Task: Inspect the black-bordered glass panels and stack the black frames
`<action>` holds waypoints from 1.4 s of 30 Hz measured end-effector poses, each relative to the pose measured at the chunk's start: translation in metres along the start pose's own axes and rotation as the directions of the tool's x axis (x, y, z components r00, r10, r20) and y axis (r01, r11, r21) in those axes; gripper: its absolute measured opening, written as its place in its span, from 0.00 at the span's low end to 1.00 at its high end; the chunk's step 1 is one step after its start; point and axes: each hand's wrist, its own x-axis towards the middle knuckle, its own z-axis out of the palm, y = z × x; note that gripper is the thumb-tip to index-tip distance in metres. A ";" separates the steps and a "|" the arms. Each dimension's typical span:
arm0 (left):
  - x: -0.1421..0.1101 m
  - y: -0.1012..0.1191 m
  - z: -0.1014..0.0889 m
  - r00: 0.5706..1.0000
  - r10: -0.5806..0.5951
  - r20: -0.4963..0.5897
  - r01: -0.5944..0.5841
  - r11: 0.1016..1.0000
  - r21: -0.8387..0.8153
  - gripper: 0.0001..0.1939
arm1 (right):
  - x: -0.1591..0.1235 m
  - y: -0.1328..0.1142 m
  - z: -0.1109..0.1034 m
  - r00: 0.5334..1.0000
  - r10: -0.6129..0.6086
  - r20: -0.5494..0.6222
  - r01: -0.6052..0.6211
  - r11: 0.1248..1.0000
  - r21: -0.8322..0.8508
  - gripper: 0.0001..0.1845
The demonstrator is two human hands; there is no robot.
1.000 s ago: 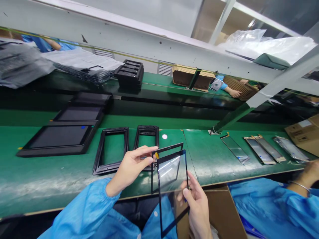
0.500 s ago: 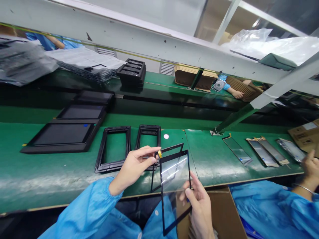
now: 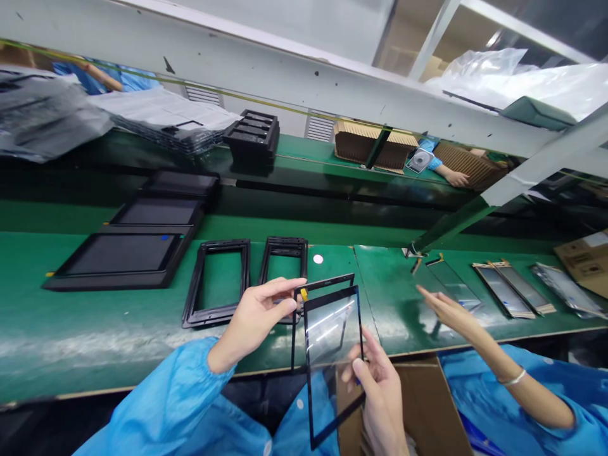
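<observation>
My left hand (image 3: pixel 263 316) pinches the upper left corner of a thin black frame (image 3: pixel 327 280), which hangs tilted over the bench edge. In my right hand (image 3: pixel 380 383) is a clear glass touch panel (image 3: pixel 332 354) with a black border, gripped at its right edge. The panel stands in front of the frame and covers much of it. A yellow flex tab (image 3: pixel 304 294) shows at the panel's upper left corner, close to my left fingertips. Whether the panel and frame touch, I cannot tell. Stacked black frames (image 3: pixel 190 285) and a second stack (image 3: pixel 263 266) lie just behind my left hand.
Dark screens on black trays (image 3: pixel 114 256) lie at left. A co-worker's hand (image 3: pixel 451 310) reaches over glass panels (image 3: pixel 503 290) at right. A slanted post (image 3: pixel 456 221) rises behind the bench (image 3: pixel 142 342). An open cardboard box (image 3: pixel 427 405) is below at right.
The black frame has turned slightly upright behind the glass panel, its top edge shifting right. My hands keep their grips. The co-worker's hand has moved left over the bench.
</observation>
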 end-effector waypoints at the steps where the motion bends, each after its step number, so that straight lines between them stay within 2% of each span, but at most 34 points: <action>1: 0.000 0.000 0.000 1.000 -0.008 0.009 0.008 1.000 -0.012 0.15 | 0.000 0.000 0.000 1.000 -0.004 0.001 0.004 1.000 -0.003 0.30; 7: -0.004 -0.004 0.003 0.993 -0.107 0.047 0.111 0.990 -0.087 0.18 | -0.003 0.007 0.004 0.995 -0.059 -0.083 0.056 0.998 -0.036 0.32; 11: -0.005 -0.009 0.002 0.989 -0.145 0.035 0.149 0.980 -0.131 0.20 | -0.008 0.005 0.011 0.992 -0.037 -0.119 0.028 0.997 -0.076 0.35; 17: -0.005 -0.013 -0.001 0.985 -0.164 0.046 0.170 0.968 -0.184 0.21 | -0.015 -0.008 0.028 0.984 -0.050 -0.171 0.032 0.994 -0.103 0.30; 23: -0.006 -0.013 -0.004 0.966 -0.248 0.075 0.258 0.945 -0.202 0.25 | -0.018 -0.015 0.034 0.986 -0.029 -0.167 0.014 0.995 -0.094 0.29; 34: -0.008 -0.013 -0.001 0.972 -0.235 0.030 0.236 0.949 -0.209 0.24 | -0.018 -0.014 0.038 0.984 -0.041 -0.175 0.016 0.989 -0.144 0.34; 42: -0.008 -0.010 0.000 0.967 -0.254 -0.004 0.250 0.957 -0.145 0.26 | -0.020 0.001 0.028 0.990 -0.038 -0.138 0.009 0.979 -0.206 0.33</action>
